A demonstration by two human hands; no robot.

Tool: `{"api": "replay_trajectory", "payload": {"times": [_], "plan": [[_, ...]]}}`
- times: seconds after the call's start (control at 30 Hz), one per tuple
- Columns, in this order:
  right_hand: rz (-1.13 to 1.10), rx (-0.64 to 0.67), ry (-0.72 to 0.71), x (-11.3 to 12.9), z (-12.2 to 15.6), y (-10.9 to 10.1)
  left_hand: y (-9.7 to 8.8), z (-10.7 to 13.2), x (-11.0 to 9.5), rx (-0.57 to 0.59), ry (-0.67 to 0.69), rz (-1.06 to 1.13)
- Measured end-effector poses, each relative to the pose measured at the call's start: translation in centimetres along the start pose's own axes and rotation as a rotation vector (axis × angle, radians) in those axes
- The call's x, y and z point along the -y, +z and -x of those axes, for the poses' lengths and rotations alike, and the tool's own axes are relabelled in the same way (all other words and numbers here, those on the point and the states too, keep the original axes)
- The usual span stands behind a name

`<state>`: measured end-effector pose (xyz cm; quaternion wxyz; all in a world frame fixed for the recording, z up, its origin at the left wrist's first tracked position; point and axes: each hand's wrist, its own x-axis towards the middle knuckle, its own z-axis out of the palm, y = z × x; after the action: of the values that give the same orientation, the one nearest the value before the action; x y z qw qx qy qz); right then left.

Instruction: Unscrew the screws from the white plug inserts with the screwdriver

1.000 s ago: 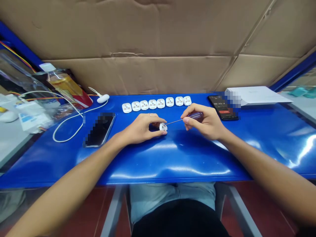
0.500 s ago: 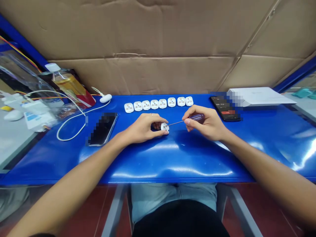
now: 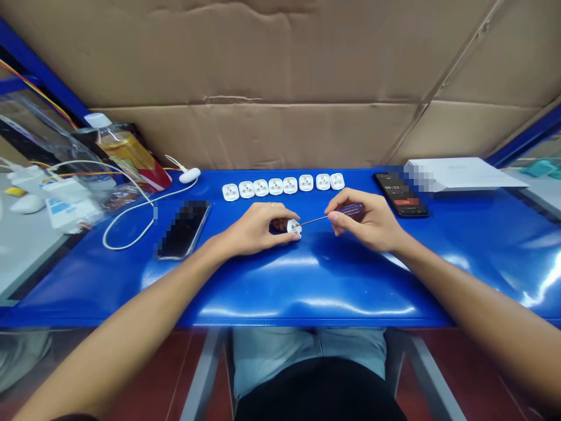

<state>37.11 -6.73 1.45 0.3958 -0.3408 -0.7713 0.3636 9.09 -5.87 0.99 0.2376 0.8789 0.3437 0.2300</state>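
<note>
Between the thumb and fingers of my left hand (image 3: 258,229) is a small white plug part (image 3: 295,228), held on edge just above or on the blue table. My right hand (image 3: 366,219) is closed round the dark purple handle of a screwdriver (image 3: 350,211). Its thin shaft points left, and the tip meets the face of the white part. Exactly where the tip sits is too small to make out. Behind my hands stands a row of several similar white plug parts (image 3: 276,186), lying face up with metal bits in them.
A phone (image 3: 184,230) lies left of my hands, and another phone (image 3: 401,196) showing a timer lies right. A white box (image 3: 468,172) is at the back right. A drink bottle (image 3: 127,152), a white cable (image 3: 127,244) and white adapters (image 3: 72,202) crowd the left. Cardboard (image 3: 280,70) walls the back.
The view has shifted very slightly. Both hands keep their grips, and the screwdriver tip stays at the white part with no clear movement.
</note>
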Motion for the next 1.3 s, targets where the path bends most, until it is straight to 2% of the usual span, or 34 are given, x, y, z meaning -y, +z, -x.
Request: {"api": "replay_trajectory", "payload": {"times": [0.13, 0.37, 0.5, 0.67, 0.83, 0.93, 1.3], "plan": [[0.102, -0.049, -0.001, -0.07, -0.06, 0.09, 0.02, 0.01, -0.08, -0.008, -0.016, 0.015], [0.447, -0.094, -0.052, -0.25, -0.35, 0.02, 0.32, 0.07, 0.4, -0.022, -0.019, 0.043], [0.377, 0.0, -0.124, 0.08, -0.43, -0.34, 0.38, 0.04, 0.38, -0.015, -0.036, 0.055], [0.349, 0.128, -0.329, 0.43, -0.58, -0.86, 0.23, -0.05, 0.11, -0.002, -0.04, 0.042], [0.421, 0.045, -0.271, 0.03, -0.38, -0.71, 0.2, -0.13, 0.1, -0.006, -0.047, 0.052], [0.455, -0.011, -0.298, -0.12, -0.22, -0.54, 0.22, -0.12, 0.18, -0.004, -0.045, 0.068], [0.496, -0.024, -0.326, -0.12, -0.27, -0.49, 0.28, -0.06, 0.29, 0.0, -0.033, 0.054]]}}
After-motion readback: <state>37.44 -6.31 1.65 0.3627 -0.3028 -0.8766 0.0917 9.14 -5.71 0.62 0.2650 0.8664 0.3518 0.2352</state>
